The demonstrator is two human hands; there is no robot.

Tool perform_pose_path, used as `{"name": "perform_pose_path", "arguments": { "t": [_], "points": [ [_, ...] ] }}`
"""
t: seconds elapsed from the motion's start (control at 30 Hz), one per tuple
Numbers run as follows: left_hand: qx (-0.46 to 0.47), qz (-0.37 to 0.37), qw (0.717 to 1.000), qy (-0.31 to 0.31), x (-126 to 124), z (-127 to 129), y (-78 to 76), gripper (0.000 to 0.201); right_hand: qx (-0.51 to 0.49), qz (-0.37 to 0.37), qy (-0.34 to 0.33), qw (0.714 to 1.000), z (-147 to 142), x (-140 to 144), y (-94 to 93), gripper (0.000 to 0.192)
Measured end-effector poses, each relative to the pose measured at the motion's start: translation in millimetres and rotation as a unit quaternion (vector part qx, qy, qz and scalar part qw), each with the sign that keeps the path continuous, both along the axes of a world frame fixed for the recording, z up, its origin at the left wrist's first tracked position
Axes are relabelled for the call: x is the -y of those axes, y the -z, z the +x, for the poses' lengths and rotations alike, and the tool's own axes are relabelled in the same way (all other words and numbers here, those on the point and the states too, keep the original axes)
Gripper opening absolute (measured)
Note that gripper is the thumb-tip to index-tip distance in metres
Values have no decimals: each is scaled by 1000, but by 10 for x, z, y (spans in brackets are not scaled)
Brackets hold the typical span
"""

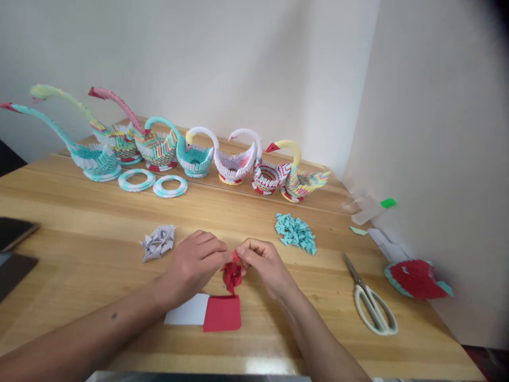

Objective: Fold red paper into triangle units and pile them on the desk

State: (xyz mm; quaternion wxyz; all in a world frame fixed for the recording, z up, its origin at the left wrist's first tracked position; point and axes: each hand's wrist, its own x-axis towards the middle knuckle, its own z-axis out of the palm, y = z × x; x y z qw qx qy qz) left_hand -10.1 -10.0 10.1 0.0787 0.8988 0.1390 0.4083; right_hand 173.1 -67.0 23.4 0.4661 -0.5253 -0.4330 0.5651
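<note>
Your left hand and right hand at lower centre of frame, fingers of both closed on small red folded paper pieces, above red sheet and white sheet on table, scissors lower right.

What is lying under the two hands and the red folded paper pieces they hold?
Below the left hand and right hand, which pinch red folded paper pieces, lie a flat red paper sheet and a white paper sheet on the wooden table. The left forearm covers the white sheet's left edge.
</note>
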Motion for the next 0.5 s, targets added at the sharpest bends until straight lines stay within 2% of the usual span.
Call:
{"name": "perform_pose_path", "arguments": {
  "t": [0.1,0.2,0.33,0.5],
  "points": [
    [-13,-6,1000,-7,7,3,-20,17,19,10,2,1000,14,-13,16,35],
    [-21,-50,998,-12,21,18,-34,16,60,33,6,998,27,-22,28,35],
    [-11,-192,981,-32,38,50,-31,17,110,63,2,992,19,-13,28,36],
    [-16,-372,927,-51,35,95,9,14,143,87,5,986,-9,-11,43,36]
  ]
}}
